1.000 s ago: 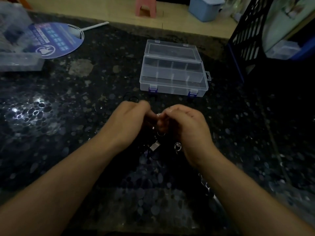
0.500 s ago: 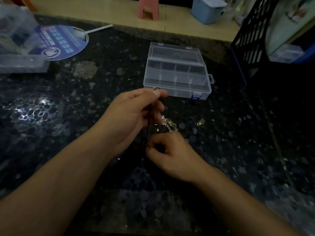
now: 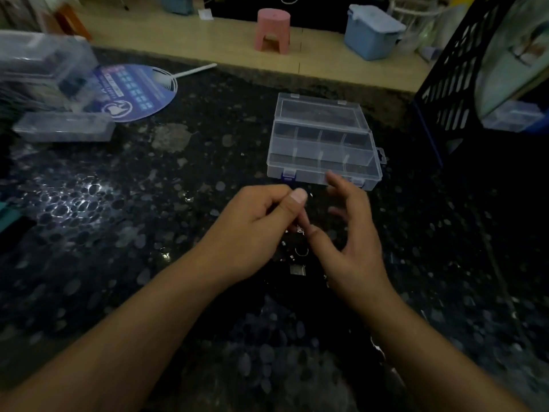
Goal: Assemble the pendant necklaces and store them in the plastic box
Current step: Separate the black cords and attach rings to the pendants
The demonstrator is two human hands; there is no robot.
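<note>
While our left hand (image 3: 252, 230) pinches small silvery pendant (image 3: 300, 230) between thumb and fingers, our right hand (image 3: 350, 236) hovers beside it, fingers spread, holding nothing; plastic box (image 3: 323, 144) sits open just beyond, on dark stone table (image 3: 118, 233)

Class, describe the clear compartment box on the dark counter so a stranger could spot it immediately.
On the dark speckled counter, look just beyond the two hands. The clear plastic box lies open there, divided into small compartments, with blue latches on its near edge, unlike the plain clear cases at far left.
</note>
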